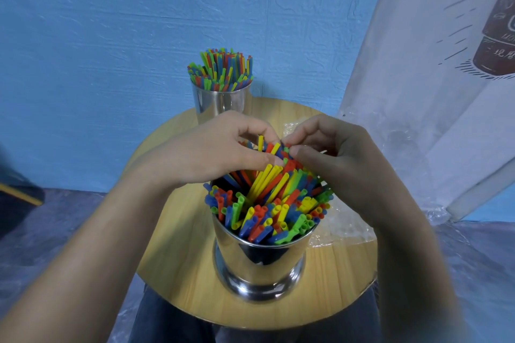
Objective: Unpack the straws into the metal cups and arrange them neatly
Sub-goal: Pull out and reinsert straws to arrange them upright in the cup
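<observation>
Head: pinching raised straws (274, 175) in near cup (259, 256) with left hand (217, 150), right hand (342, 159) fingers (305, 154). Risking tipping it by tugging sideways.

Four bright colours in mirror-silver cups, against blue.
The near straws (267, 209) and far straws (220, 69) mix red, yellow, green and blue in no order. The near cup (259, 259) and far cup (220, 100) are shiny silver with dark reflections. The table (178, 273) is pale yellow-tan wood with fine straight grain. The wall (111, 36) is sky blue with a rough rippled texture. The banner (418, 64) is white, printed with a brown-red shape and black hatch strokes. The plastic wrap (342, 228) is clear with white glints, and the trousers (167, 320) are dark blue-grey.
</observation>
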Available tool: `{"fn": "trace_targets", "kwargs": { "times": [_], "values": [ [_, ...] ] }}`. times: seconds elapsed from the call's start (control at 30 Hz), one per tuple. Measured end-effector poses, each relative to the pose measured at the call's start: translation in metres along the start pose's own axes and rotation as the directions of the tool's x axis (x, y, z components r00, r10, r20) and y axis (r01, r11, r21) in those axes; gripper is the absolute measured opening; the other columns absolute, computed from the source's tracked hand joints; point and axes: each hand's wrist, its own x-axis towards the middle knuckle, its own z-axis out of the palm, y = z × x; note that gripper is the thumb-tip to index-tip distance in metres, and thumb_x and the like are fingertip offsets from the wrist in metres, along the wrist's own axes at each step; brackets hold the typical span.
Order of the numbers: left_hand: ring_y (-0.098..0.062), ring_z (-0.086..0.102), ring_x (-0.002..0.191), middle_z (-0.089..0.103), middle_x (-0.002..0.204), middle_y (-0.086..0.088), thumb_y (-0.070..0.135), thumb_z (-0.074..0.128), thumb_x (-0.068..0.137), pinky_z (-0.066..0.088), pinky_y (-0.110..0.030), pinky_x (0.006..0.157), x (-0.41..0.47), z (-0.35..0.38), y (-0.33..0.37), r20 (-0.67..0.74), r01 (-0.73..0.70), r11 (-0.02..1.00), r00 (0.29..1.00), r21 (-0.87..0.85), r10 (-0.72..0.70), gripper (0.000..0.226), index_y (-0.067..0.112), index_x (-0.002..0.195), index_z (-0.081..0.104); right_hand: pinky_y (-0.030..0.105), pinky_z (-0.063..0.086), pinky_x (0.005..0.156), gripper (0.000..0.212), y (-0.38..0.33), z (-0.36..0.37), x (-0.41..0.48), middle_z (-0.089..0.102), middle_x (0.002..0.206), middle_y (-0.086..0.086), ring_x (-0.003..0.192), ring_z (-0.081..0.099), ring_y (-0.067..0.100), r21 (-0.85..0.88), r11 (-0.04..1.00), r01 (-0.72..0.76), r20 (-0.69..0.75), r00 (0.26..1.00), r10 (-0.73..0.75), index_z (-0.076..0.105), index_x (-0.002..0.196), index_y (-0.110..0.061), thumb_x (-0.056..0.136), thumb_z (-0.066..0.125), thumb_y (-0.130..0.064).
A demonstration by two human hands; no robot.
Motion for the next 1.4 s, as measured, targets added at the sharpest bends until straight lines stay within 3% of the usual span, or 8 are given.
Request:
{"fn": "trace_targets", "kwargs": {
  "times": [0.1,0.3,0.67,0.83,0.93,1.03,1.17,1.4],
  "values": [
    [-0.006,0.071,0.091,0.076,0.102,0.001,0.022,0.076,0.09,0.051,-0.012,0.076,-0.001,0.0,-0.001,0.007,-0.005,0.998,1.0,-0.056,0.006,0.004,0.018,0.089,0.075,0.051,0.06,0.079,0.002,0.0,0.0,0.0,0.075,0.082,0.0,0.084,0.072,0.021,0.018,1.0,0.001,-0.001,1.0,-0.001,0.07,0.095,-0.016,0.096,0.071,-0.015],
    [-0.004,0.067,0.1,0.072,0.11,0.007,0.022,0.075,0.09,0.049,-0.011,0.082,-0.001,0.001,-0.002,-0.017,-0.031,0.998,0.999,-0.054,0.03,0.002,0.022,0.089,0.075,0.024,0.058,0.068,0.005,0.0,-0.002,-0.001,0.075,0.081,-0.009,0.079,0.072,0.007,0.023,1.0,-0.015,0.02,1.0,0.015,0.073,0.094,-0.016,0.096,0.069,-0.018],
    [0.001,0.064,0.105,0.067,0.112,0.017,0.025,0.079,0.086,0.044,-0.009,0.082,0.001,0.002,-0.003,-0.052,-0.038,0.998,0.998,-0.055,0.036,0.002,0.023,0.088,0.079,0.042,0.063,0.074,0.006,-0.003,-0.001,-0.002,0.075,0.086,-0.007,0.084,0.074,0.015,0.002,0.998,-0.056,0.01,0.998,0.056,0.073,0.091,-0.023,0.096,0.07,-0.022],
    [0.005,0.058,0.113,0.061,0.122,0.017,0.023,0.078,0.088,0.039,-0.01,0.097,-0.001,0.004,-0.002,-0.064,-0.062,0.998,0.996,-0.018,0.061,0.006,0.028,0.087,0.077,0.047,0.063,0.075,0.006,-0.004,0.0,-0.003,0.075,0.086,-0.007,0.083,0.074,0.016,0.004,0.998,-0.056,-0.008,0.998,0.056,0.071,0.089,-0.023,0.095,0.072,-0.025],
    [0.009,0.056,0.112,0.06,0.124,0.015,0.021,0.079,0.09,0.034,-0.002,0.095,-0.001,0.003,-0.001,-0.095,-0.089,0.996,0.991,0.013,0.09,0.007,0.027,0.087,0.075,0.046,0.063,0.076,0.007,-0.005,0.001,-0.003,0.075,0.086,-0.008,0.084,0.073,0.015,-0.013,0.998,-0.055,-0.017,0.998,0.054,0.072,0.089,-0.025,0.095,0.071,-0.027],
    [0.006,0.055,0.119,0.06,0.125,0.016,0.033,0.076,0.084,0.035,-0.009,0.103,0.001,0.002,-0.004,-0.175,-0.139,0.99,0.975,0.009,0.139,0.004,0.031,0.086,0.073,0.043,0.061,0.076,0.008,-0.003,0.002,-0.002,0.075,0.089,-0.008,0.087,0.071,0.014,-0.031,0.999,-0.043,-0.012,0.999,0.042,0.073,0.088,-0.028,0.095,0.071,-0.031],
    [0.006,0.057,0.115,0.062,0.123,0.014,0.031,0.073,0.084,0.038,-0.011,0.1,0.002,0.002,0.001,-0.245,-0.204,0.979,0.95,-0.015,0.194,0.004,0.027,0.085,0.073,0.031,0.05,0.074,0.009,-0.001,0.001,-0.001,0.071,0.097,-0.009,0.087,0.063,0.008,-0.032,0.999,-0.013,-0.005,1.0,0.013,0.076,0.085,-0.03,0.092,0.075,-0.036],
    [0.001,0.061,0.108,0.065,0.114,0.014,0.028,0.072,0.086,0.046,-0.024,0.099,0.001,0.006,0.006,-0.308,-0.25,0.968,0.924,-0.04,0.226,0.002,0.027,0.087,0.073,0.054,0.055,0.085,0.013,-0.005,0.009,0.003,0.07,0.11,-0.011,0.103,0.066,0.018,-0.043,0.999,0.02,0.015,1.0,-0.02,0.078,0.084,-0.035,0.085,0.071,-0.045]
  ]
}}
